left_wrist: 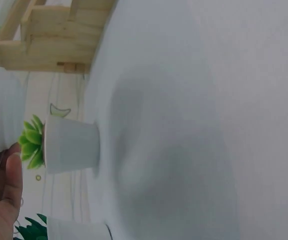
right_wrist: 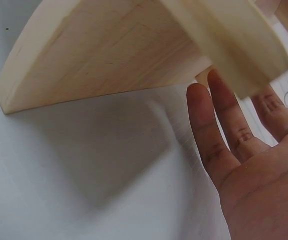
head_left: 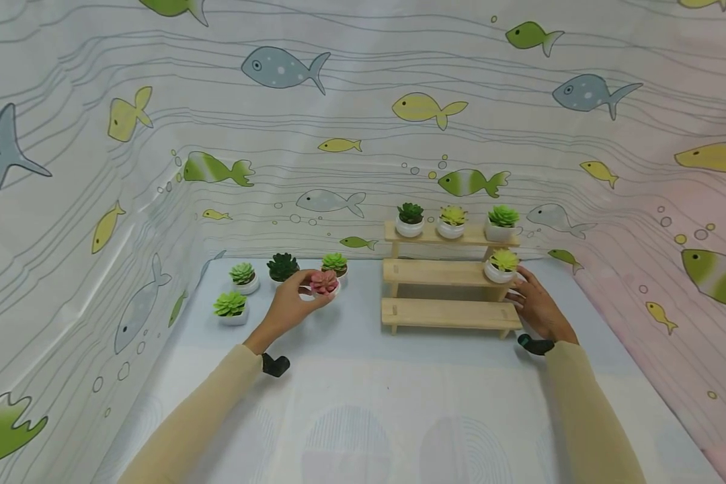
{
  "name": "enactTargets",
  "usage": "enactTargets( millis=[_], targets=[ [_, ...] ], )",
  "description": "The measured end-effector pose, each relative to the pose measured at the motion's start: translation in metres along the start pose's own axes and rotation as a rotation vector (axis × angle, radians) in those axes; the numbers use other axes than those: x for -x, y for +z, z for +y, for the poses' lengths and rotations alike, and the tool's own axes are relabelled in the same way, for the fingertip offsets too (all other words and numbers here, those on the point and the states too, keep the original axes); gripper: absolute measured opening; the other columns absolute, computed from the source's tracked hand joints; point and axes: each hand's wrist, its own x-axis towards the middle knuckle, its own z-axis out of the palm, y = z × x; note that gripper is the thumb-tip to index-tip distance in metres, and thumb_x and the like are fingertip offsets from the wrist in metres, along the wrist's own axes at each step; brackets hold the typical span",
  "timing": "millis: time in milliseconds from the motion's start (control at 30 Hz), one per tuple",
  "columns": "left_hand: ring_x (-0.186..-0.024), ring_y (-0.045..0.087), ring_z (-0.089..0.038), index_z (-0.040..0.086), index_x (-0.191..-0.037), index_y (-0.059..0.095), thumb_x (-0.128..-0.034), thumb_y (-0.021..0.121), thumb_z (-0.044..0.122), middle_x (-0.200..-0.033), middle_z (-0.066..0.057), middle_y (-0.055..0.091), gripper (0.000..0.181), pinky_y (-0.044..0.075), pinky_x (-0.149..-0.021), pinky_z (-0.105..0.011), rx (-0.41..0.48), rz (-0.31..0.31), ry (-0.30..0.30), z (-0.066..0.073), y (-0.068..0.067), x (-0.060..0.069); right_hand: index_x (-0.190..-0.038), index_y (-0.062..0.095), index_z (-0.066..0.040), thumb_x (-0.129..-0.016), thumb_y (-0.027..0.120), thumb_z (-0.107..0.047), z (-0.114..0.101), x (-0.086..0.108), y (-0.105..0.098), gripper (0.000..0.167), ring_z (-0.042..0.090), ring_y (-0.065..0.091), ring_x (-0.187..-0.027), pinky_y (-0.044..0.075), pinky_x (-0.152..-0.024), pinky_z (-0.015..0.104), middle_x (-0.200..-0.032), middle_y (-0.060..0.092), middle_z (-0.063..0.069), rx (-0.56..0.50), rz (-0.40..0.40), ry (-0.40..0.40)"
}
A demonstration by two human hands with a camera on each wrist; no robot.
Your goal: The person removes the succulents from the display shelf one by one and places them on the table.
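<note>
My left hand [head_left: 290,300] holds a pink succulent [head_left: 323,284] in a white pot, raised above the table. The left wrist view shows the fingers [left_wrist: 13,177] against that ribbed white pot [left_wrist: 2,110]. My right hand [head_left: 538,304] is beside the right end of a three-step wooden stand [head_left: 450,313], close to a yellow-green succulent [head_left: 503,261] on the middle step. Its visible fingers [right_wrist: 204,125] extend by the stand's side panel [right_wrist: 108,55] in the right wrist view; whether the hidden fingertips touch the pot or stand, I cannot tell.
On the top step are a dark green succulent [head_left: 410,220], a yellowish one [head_left: 452,222] and a bright green one [head_left: 502,223]. Several potted succulents stand left: light green [head_left: 244,277], bright green [head_left: 230,308], dark green [head_left: 283,267], another green [head_left: 335,263]. Fish-patterned sheeting [head_left: 351,121] encloses the table.
</note>
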Motion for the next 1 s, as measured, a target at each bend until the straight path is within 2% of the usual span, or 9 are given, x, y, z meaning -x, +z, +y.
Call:
enactTargets(
  millis=[133,233,400,533,667,800,867,1000],
  targets=[
    [-0.108,0.062,-0.021,0.01,-0.133,0.062,-0.0858,0.086,0.039,-0.12,-0.006,0.066,0.06,0.054,-0.093,-0.054,0.0,0.011,0.004,-0.006,-0.007,0.007,-0.165,0.0,-0.037,-0.109,0.047,-0.046,0.0,0.001,0.001,0.073,0.025,0.037,-0.134,0.041,-0.101,0.031,-0.168,0.011,0.011,0.009,0.002,0.0],
    [-0.108,0.062,-0.022,0.009,-0.133,0.062,-0.086,0.086,0.038,-0.119,-0.007,0.066,0.06,0.054,-0.092,-0.053,-0.016,0.021,-0.002,-0.01,-0.012,0.012,-0.165,0.002,-0.037,-0.11,0.047,-0.046,0.0,0.002,0.002,0.072,0.025,0.038,-0.133,0.041,-0.1,0.031,-0.168,0.012,0.012,0.016,-0.001,-0.011],
    [-0.108,0.062,-0.021,0.009,-0.136,0.061,-0.0862,0.086,0.038,-0.12,-0.007,0.067,0.063,0.055,-0.091,-0.044,-0.051,0.027,-0.041,-0.018,-0.021,0.021,-0.165,0.004,-0.037,-0.11,0.047,-0.045,0.0,0.003,0.003,0.07,0.023,0.04,-0.131,0.044,-0.097,0.028,-0.166,0.015,0.013,0.015,-0.003,-0.026],
    [-0.109,0.061,-0.021,0.008,-0.136,0.061,-0.0855,0.087,0.037,-0.12,-0.007,0.067,0.063,0.054,-0.091,-0.044,-0.047,0.031,-0.062,-0.024,-0.029,0.027,-0.165,0.003,-0.038,-0.109,0.049,-0.046,0.0,0.004,0.003,0.073,0.024,0.039,-0.132,0.042,-0.102,0.033,-0.166,0.015,0.011,0.011,0.006,-0.016],
    [-0.108,0.062,-0.023,0.007,-0.133,0.062,-0.085,0.087,0.034,-0.119,-0.009,0.067,0.061,0.054,-0.09,-0.046,-0.044,0.039,-0.07,-0.029,-0.035,0.032,-0.164,0.0,-0.04,-0.108,0.051,-0.048,0.001,0.004,0.004,0.077,0.028,0.033,-0.138,0.031,-0.118,0.049,-0.168,0.011,0.011,0.003,0.013,-0.002],
    [-0.107,0.062,-0.024,0.005,-0.132,0.063,-0.0851,0.088,0.03,-0.119,-0.011,0.067,0.059,0.055,-0.088,-0.045,-0.068,0.052,-0.072,-0.032,-0.04,0.036,-0.164,-0.001,-0.04,-0.107,0.052,-0.05,0.001,0.002,0.005,0.079,0.033,0.025,-0.145,0.015,-0.123,0.059,-0.17,0.006,0.011,-0.007,0.023,0.006],
    [-0.106,0.062,-0.025,0.004,-0.132,0.063,-0.0849,0.088,0.029,-0.118,-0.012,0.068,0.058,0.055,-0.088,-0.045,-0.083,0.061,-0.075,-0.034,-0.042,0.038,-0.164,-0.001,-0.04,-0.107,0.051,-0.049,0.001,0.003,0.006,0.078,0.032,0.026,-0.145,0.018,-0.123,0.057,-0.17,0.007,0.012,-0.006,0.023,0.007],
    [-0.106,0.063,-0.026,0.003,-0.132,0.063,-0.0848,0.088,0.028,-0.118,-0.013,0.068,0.059,0.056,-0.086,-0.044,-0.1,0.063,-0.087,-0.037,-0.046,0.04,-0.165,-0.001,-0.039,-0.109,0.048,-0.047,0.0,0.004,0.005,0.075,0.026,0.035,-0.136,0.036,-0.113,0.045,-0.168,0.011,0.013,0.007,0.011,-0.005]
  ],
)
